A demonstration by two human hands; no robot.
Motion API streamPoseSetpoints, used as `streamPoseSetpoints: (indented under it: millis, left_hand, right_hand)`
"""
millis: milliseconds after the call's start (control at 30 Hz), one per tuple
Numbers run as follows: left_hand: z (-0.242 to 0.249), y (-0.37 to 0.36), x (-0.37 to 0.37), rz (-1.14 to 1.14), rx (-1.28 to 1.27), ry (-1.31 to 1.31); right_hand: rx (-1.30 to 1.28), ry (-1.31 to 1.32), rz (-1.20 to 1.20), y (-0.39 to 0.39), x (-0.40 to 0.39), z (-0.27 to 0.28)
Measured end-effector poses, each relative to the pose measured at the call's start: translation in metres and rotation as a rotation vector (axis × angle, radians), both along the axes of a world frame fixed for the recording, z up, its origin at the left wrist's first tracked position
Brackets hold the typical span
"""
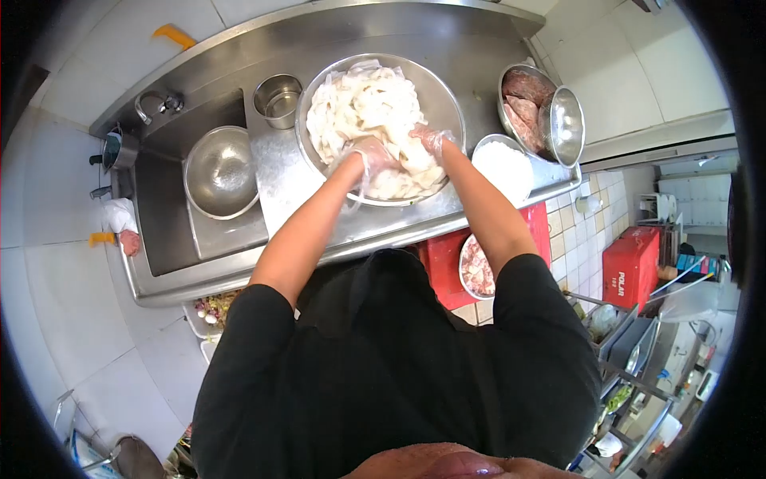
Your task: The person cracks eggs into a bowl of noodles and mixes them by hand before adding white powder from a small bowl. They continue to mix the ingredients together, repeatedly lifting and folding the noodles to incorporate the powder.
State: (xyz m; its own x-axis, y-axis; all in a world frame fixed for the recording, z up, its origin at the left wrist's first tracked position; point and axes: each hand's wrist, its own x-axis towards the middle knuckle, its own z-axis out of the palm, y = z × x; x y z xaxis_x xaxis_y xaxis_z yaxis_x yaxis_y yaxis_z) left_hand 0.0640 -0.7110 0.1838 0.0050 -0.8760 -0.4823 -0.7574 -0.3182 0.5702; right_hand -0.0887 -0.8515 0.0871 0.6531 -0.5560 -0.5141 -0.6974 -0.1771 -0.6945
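A wide steel bowl (452, 108) on the counter holds a heap of soft, pale white meat strips (363, 100). Both my hands are in the heap, in thin clear plastic gloves. My left hand (375, 156) is sunk into the strips near the bowl's front, its fingertips hidden among them. At the heap's right side, my right hand (431, 139) has its fingers curled onto some of the strips. Close by my right wrist is a round container of white grains or powder (503, 169). A small steel pot (278, 101) stands left of the bowl.
An empty steel bowl (223, 172) lies in the sink (159, 207) on the left, below a tap (152, 108). Dark reddish meat (525, 112) fills a bowl at the right end. Below the counter's edge, chopped meat (479, 270) sits by a red crate (444, 267).
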Motion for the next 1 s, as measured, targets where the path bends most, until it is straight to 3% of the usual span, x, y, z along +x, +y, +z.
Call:
streamPoseSetpoints:
  millis: [33, 133, 167, 233, 267, 333, 400, 467, 500, 567, 600, 633, 700, 733, 767, 833, 900, 933, 967, 1000]
  left_hand:
    - [-0.005, -0.004, 0.011, 0.021, -0.022, 0.115]
    - [0.027, -0.006, 0.017, 0.277, -0.191, 0.294]
    - [0.033, -0.008, 0.021, 0.391, -0.296, 0.378]
    - [0.038, -0.033, 0.045, 0.308, -0.298, 0.219]
    - [0.055, -0.040, 0.055, 0.277, -0.285, 0.180]
    - [0.090, -0.041, 0.066, 0.219, -0.228, 0.121]
    - [0.106, -0.038, 0.075, 0.171, -0.140, 0.086]
    - [0.092, -0.028, 0.086, -0.087, 0.013, -0.145]
    - [0.081, -0.021, 0.091, -0.215, 0.087, -0.262]
    - [0.039, 0.001, 0.093, -0.281, 0.227, -0.076]
    - [0.047, 0.020, 0.079, -0.221, 0.123, -0.091]
    - [0.052, 0.025, 0.064, -0.317, 0.069, -0.205]
    - [0.047, 0.026, 0.049, -0.300, 0.091, -0.195]
    - [0.043, 0.026, 0.046, -0.290, 0.101, -0.193]
    - [0.029, 0.024, 0.047, -0.118, 0.001, -0.200]
    - [-0.025, 0.006, 0.068, -0.287, -0.202, -0.250]
    - [-0.026, 0.001, 0.071, 0.198, -0.180, 0.229]
    - [-0.016, -0.002, 0.067, 0.264, -0.225, 0.396]
    - [-0.004, -0.006, 0.065, 0.342, -0.269, 0.559]
    - [0.021, -0.009, 0.062, 0.280, -0.347, 0.494]
  right_hand:
    - [0.210, -0.178, -0.411, 0.046, 0.003, 0.085]
    - [0.410, -0.253, -0.690, 0.063, 0.030, 0.119]
    - [0.268, -0.180, -0.604, 0.060, 0.037, 0.128]
    - [-0.001, -0.027, -0.429, 0.032, 0.051, 0.134]
    - [-0.289, -0.102, -0.181, 0.012, 0.050, 0.119]
    - [-0.457, -0.133, 0.045, 0.002, 0.042, 0.115]
    - [-0.221, -0.050, -0.007, 0.013, 0.038, 0.171]
    - [-0.409, 0.290, 0.470, 0.026, 0.013, 0.164]
    - [-0.429, 0.373, 0.636, 0.023, 0.002, 0.132]
    - [-0.621, 0.547, 0.751, 0.081, -0.008, 0.146]
    - [-0.472, 0.513, 0.575, 0.101, -0.001, 0.165]
    - [-0.510, 0.383, 0.438, 0.102, -0.010, 0.117]
    - [-0.440, 0.443, 0.617, 0.097, 0.010, 0.077]
    - [-0.387, 0.431, 0.541, 0.099, 0.023, 0.075]
    - [-0.335, 0.417, 0.464, 0.100, 0.036, 0.073]
    - [-0.183, 0.308, -0.041, 0.107, 0.046, 0.087]
    - [-0.248, 0.015, -0.130, 0.100, 0.052, 0.063]
    - [-0.254, -0.095, -0.208, 0.100, 0.054, 0.065]
    - [-0.205, -0.131, -0.361, 0.102, 0.059, 0.106]
    - [-0.179, -0.191, -0.375, 0.100, 0.058, 0.121]
